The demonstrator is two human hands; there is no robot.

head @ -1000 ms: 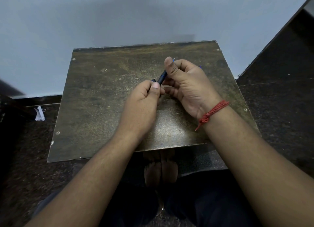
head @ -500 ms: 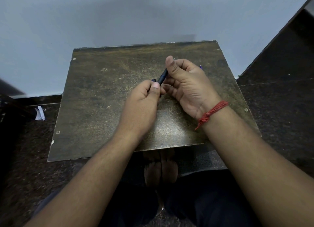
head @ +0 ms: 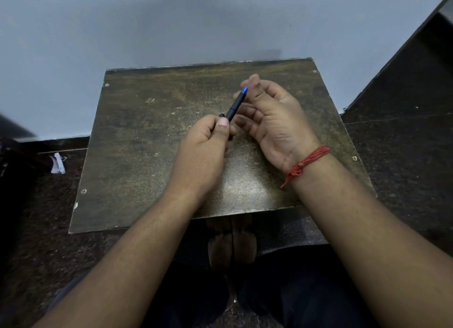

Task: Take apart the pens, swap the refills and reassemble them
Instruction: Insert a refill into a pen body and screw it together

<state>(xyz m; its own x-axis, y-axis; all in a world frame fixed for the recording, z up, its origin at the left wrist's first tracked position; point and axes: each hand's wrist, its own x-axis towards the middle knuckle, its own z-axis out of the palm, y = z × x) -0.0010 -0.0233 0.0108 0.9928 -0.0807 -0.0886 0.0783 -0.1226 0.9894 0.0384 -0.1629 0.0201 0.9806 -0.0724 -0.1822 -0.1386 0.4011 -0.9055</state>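
A dark pen (head: 235, 105) with a blue tip points up and to the right above the worn brown table (head: 147, 141). My left hand (head: 204, 151) grips its lower end between thumb and fingers. My right hand (head: 272, 121) is beside the pen's upper half, palm turned toward me and fingers loosely curled; its thumb tip sits next to the blue tip. I cannot tell whether the right fingers touch the barrel. No second pen is visible.
The table stands against a pale grey wall (head: 171, 21). Dark speckled floor surrounds it, with a scrap of white paper (head: 57, 163) at the left. My feet (head: 231, 249) show under the table's front edge.
My right hand has loosened and drawn off to the right, uncovering the pen's upper part and blue tip. My left hand keeps its hold in the same place.
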